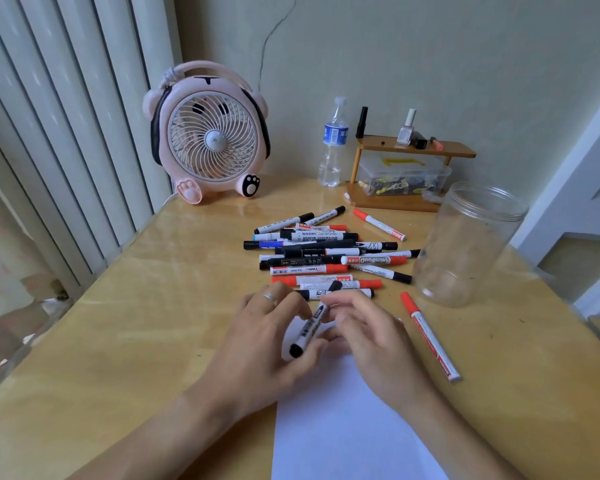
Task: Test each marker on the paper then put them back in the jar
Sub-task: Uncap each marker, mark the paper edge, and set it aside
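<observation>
While the left hand (269,336) grips a black marker (310,327) over the paper (343,427), the right hand (368,336) pinches its upper end; jar (465,244) stands empty nearby.

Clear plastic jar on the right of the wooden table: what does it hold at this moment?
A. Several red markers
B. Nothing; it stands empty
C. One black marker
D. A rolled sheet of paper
B: the clear plastic jar stands upright with nothing inside, while the markers lie in a pile on the wooden table beside it.
</observation>
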`<state>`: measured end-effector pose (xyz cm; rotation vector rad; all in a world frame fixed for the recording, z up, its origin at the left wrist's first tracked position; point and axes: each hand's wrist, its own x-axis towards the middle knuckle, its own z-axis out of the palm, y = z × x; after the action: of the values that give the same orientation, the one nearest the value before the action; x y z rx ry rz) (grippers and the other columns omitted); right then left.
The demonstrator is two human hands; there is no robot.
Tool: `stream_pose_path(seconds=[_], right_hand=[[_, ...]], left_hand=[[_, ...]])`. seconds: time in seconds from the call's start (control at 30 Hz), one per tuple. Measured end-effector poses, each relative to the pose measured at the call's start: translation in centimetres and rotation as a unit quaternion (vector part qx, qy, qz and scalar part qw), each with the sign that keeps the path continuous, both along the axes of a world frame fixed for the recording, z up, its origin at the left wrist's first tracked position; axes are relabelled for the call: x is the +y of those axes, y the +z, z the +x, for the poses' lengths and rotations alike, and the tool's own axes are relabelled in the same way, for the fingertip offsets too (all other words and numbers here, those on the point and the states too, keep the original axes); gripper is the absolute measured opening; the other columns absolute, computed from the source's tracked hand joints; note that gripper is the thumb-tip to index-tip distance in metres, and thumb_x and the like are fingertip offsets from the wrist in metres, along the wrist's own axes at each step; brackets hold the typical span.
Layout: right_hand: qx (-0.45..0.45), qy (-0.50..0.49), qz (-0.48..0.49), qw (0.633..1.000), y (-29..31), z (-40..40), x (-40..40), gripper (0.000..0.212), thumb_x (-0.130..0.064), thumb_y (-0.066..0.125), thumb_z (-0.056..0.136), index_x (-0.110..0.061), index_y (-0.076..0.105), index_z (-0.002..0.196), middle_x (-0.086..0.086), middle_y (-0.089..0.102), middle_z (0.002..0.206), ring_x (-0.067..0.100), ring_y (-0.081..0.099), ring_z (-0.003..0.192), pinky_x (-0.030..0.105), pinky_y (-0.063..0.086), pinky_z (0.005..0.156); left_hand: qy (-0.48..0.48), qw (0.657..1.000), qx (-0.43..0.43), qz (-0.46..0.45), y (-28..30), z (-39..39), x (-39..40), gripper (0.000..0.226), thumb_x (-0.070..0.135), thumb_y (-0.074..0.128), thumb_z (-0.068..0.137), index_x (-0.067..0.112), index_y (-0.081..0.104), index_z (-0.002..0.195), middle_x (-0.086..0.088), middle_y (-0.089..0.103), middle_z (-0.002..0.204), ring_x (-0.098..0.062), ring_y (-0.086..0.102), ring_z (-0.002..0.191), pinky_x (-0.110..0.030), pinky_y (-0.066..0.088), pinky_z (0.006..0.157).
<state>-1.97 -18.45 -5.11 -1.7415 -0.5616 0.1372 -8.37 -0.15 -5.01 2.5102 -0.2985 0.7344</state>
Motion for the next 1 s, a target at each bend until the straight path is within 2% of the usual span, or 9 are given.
stream_pose_path(seconds=[0.1, 0.17, 0.23, 0.33, 0.43, 0.57, 0.7, 0.83, 1.0], right_hand=[[0.076, -0.021, 0.075, 0.994, 0.6, 0.2, 0.1, 0.013, -0.024, 0.063, 0.1, -0.013, 0.063, 0.106, 0.011, 0.07, 0.091, 0.035, 0.074, 0.079, 0.042, 0.059, 0.07], [0.095, -0.019, 0.08, 0.992, 0.9, 0.3, 0.0, 0.011, -0.012, 0.063, 0.102, -0.006, 0.055, 0.102, 0.008, 0.066, 0.084, 0.031, 0.071, 0.067, 0.035, 0.056, 0.061], [0.105, -0.003, 0.059, 0.993, 1.1, 0.6, -0.4, 0.012, -0.006, 0.062, 0.101, -0.004, 0.05, 0.102, 0.011, 0.064, 0.083, 0.028, 0.068, 0.06, 0.029, 0.052, 0.054], [0.044, 0.038, -0.04, 0.997, 1.5, 0.8, -1.3, 0.009, -0.01, 0.063, 0.101, -0.015, 0.057, 0.106, 0.002, 0.065, 0.091, 0.028, 0.07, 0.065, 0.035, 0.057, 0.059], [-0.094, 0.038, -0.187, 0.977, 1.9, 0.5, -2.1, 0.018, -0.016, 0.06, 0.102, -0.032, 0.063, 0.108, -0.022, 0.061, 0.101, 0.013, 0.07, 0.081, 0.032, 0.059, 0.076], [-0.198, 0.049, -0.264, 0.943, 1.8, 0.2, -2.0, 0.018, -0.026, 0.056, 0.101, -0.039, 0.059, 0.113, -0.025, 0.058, 0.108, 0.009, 0.061, 0.095, 0.035, 0.054, 0.079], [-0.234, 0.061, -0.317, 0.917, 1.7, -0.4, -1.0, 0.014, -0.044, 0.05, 0.101, -0.037, 0.057, 0.111, -0.019, 0.06, 0.102, 0.005, 0.053, 0.079, 0.04, 0.052, 0.074], [-0.285, 0.05, -0.399, 0.87, 1.9, -1.3, -0.1, 0.036, -0.051, 0.02, 0.093, -0.03, 0.049, 0.1, -0.008, 0.056, 0.093, 0.019, 0.052, 0.081, 0.036, 0.041, 0.066], [-0.291, 0.041, -0.405, 0.866, 2.8, -1.4, 0.1, 0.038, -0.056, 0.019, 0.094, -0.03, 0.045, 0.1, -0.006, 0.06, 0.089, 0.024, 0.05, 0.078, 0.038, 0.035, 0.059]], left_hand=[[-0.094, 0.994, 0.046, 0.003, 0.2, -0.4, -0.6, 0.034, 0.05, 0.063, 0.094, 0.023, 0.057, 0.114, 0.01, 0.049, 0.112, -0.011, 0.051, 0.108, -0.039, 0.045, 0.092], [-0.15, 0.986, 0.064, 0.011, 0.3, -0.5, -0.9, 0.031, 0.049, 0.053, 0.1, 0.027, 0.058, 0.12, 0.009, 0.05, 0.118, -0.014, 0.051, 0.115, -0.042, 0.044, 0.097], [-0.141, 0.989, 0.032, -0.004, 0.4, -0.3, -0.9, 0.019, 0.033, 0.054, 0.102, 0.025, 0.06, 0.119, 0.007, 0.05, 0.121, -0.017, 0.052, 0.115, -0.042, 0.044, 0.097], [-0.033, 0.999, -0.03, -0.009, 0.1, 0.5, 0.0, 0.027, 0.015, 0.063, 0.097, 0.015, 0.057, 0.123, 0.002, 0.048, 0.125, -0.019, 0.05, 0.117, -0.038, 0.045, 0.095], [0.021, 0.997, -0.005, 0.075, -0.3, 1.4, 1.5, 0.034, 0.031, 0.052, 0.103, 0.019, 0.052, 0.135, 0.003, 0.05, 0.132, -0.021, 0.048, 0.121, -0.037, 0.043, 0.093], [-0.034, 0.989, 0.048, 0.132, -0.8, 2.0, 2.2, 0.011, 0.034, 0.036, 0.106, 0.028, 0.045, 0.106, 0.01, 0.055, 0.101, -0.019, 0.051, 0.095, -0.037, 0.044, 0.074], [-0.1, 0.99, 0.086, 0.049, -0.6, 1.5, 1.8, 0.023, 0.041, 0.036, 0.107, 0.024, 0.046, 0.095, 0.013, 0.049, 0.089, -0.012, 0.047, 0.085, -0.034, 0.042, 0.075], [-0.106, 0.987, 0.12, 0.001, -1.0, 1.4, 1.3, 0.04, 0.056, 0.028, 0.106, 0.026, 0.043, 0.085, 0.01, 0.048, 0.077, -0.011, 0.047, 0.073, -0.037, 0.043, 0.066], [-0.099, 0.99, 0.095, -0.021, -1.1, 1.9, 1.2, 0.036, 0.058, 0.023, 0.106, 0.033, 0.036, 0.084, 0.01, 0.048, 0.075, -0.012, 0.047, 0.071, -0.036, 0.042, 0.066]])
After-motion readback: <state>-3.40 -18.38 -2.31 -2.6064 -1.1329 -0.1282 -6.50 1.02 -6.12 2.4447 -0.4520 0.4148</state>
